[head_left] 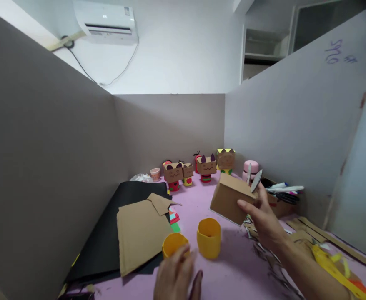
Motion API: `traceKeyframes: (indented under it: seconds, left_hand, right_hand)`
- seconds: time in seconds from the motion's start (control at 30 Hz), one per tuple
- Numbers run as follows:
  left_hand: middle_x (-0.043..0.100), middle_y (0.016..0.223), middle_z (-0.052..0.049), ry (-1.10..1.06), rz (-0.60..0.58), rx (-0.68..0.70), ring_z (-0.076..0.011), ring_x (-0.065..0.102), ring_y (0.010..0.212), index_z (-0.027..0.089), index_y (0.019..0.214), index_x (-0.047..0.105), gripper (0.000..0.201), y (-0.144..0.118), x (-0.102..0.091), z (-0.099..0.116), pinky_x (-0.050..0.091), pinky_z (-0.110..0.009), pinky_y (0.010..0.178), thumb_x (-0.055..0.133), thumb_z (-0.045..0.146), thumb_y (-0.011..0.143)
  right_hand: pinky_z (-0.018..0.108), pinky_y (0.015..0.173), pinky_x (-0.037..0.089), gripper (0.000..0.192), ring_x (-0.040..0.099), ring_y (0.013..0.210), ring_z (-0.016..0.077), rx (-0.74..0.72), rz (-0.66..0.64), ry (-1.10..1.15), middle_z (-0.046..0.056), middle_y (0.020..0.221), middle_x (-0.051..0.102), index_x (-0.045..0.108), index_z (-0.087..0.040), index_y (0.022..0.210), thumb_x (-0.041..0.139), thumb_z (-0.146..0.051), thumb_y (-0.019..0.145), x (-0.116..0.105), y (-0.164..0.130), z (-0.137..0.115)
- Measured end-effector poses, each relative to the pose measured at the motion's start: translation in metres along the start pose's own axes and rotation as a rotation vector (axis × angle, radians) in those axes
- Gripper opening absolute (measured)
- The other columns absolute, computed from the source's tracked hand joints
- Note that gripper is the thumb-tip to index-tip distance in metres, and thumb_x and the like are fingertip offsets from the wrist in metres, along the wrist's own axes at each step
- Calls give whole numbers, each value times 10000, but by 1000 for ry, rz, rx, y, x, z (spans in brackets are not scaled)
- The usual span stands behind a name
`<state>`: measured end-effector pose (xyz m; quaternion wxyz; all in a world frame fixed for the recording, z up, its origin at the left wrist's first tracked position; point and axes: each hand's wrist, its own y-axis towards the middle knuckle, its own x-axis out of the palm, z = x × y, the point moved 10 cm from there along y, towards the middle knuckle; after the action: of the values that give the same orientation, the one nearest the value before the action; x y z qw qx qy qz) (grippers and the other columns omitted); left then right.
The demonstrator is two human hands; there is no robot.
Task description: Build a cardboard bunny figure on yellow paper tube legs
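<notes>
My right hand (266,221) grips a small brown cardboard box (229,198), tilted and raised over the table, thumb on its near side. Two scissor blades (256,180) point up by my fingers; their handles are hidden, and I cannot tell whether my hand holds them. My left hand (176,275), slightly blurred, has its fingers reaching over the near side of a yellow paper ring (172,241); whether it touches the ring is unclear. Its thumb stands apart. A second yellow paper cylinder (209,246) stands upright just right of it.
Cardboard sheets (142,233) lie on black paper (108,233) at left. Several cat-faced box figures (206,166) stand at the back. A pink bottle (250,166) and a box of markers (283,204) are at right, near paper scraps (329,266). Grey partitions (170,125) enclose the table.
</notes>
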<state>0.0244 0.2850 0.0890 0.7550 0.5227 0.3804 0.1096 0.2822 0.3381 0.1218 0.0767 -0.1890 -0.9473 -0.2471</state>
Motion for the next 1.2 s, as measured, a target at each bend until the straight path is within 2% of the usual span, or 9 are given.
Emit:
traceKeyframes:
  seconds: [0.07,0.17,0.23,0.37,0.57,0.77,0.97,1.07,1.2]
  left_hand:
    - [644,1221,-88,47,-306,33,-230,654,996,215,1179,608,327,15,38,23,491,-331,856,441,141,907]
    - [440,1440,-156,94,-866,-221,-315,660,977,122,1402,408,489,20,97,25,536,-435,766,331,136,919]
    - [525,1333,-212,118,-947,-285,-353,641,977,78,1366,441,507,33,110,30,518,-475,757,312,64,876]
    - [640,1050,-153,75,-891,-208,-294,588,1012,96,1044,632,381,57,126,35,462,-405,837,296,42,873]
    - [594,1093,-151,19,-869,-104,-230,562,971,93,1050,625,329,75,150,27,423,-323,841,342,96,881]
    - [582,1124,-149,25,-865,-93,-218,580,1008,105,1081,610,353,82,152,27,445,-320,854,356,37,844]
    - [323,1460,-193,57,-814,-146,-270,486,1249,155,1349,410,588,61,138,16,437,-399,975,413,-23,789]
    - [292,1470,-211,50,-760,-143,-307,444,1291,149,1340,431,520,55,124,8,436,-434,997,405,33,834]
    - [396,1374,-177,56,-395,-1,-302,512,1216,205,1256,481,366,64,69,6,522,-463,897,428,166,896]
  right_hand:
    - [455,1027,410,1037,433,1303,284,-23,27,27,78,1477,401,-6,-340,1494,703,-449,745,-5,4,-6]
    - [439,1017,425,1048,456,1283,282,-36,45,49,67,1452,438,28,-341,1495,719,-465,717,-8,6,-16]
    - [441,988,449,1068,498,1241,290,-31,49,58,83,1427,467,50,-329,1495,738,-473,691,-9,8,-24]
    - [409,973,459,1076,509,1221,269,-46,48,72,100,1429,453,73,-306,1489,757,-451,671,-17,14,-35]
    - [441,1012,414,1129,483,1231,272,-35,52,-18,114,1425,423,57,-294,1494,788,-374,638,-32,28,-31]
    - [485,1044,365,1105,366,1325,307,-17,77,-140,111,1512,287,102,-292,1489,782,-352,621,-37,33,-17]
    - [513,1061,331,1102,340,1348,317,-8,56,-181,111,1505,311,102,-308,1484,777,-351,614,-29,33,2]
    - [519,1065,320,1099,326,1355,319,-11,34,-200,119,1491,329,107,-296,1482,774,-341,611,-22,31,6]
    - [485,1086,297,1113,319,1357,288,-17,-13,-210,141,1489,316,97,-250,1485,772,-330,604,-14,29,12]
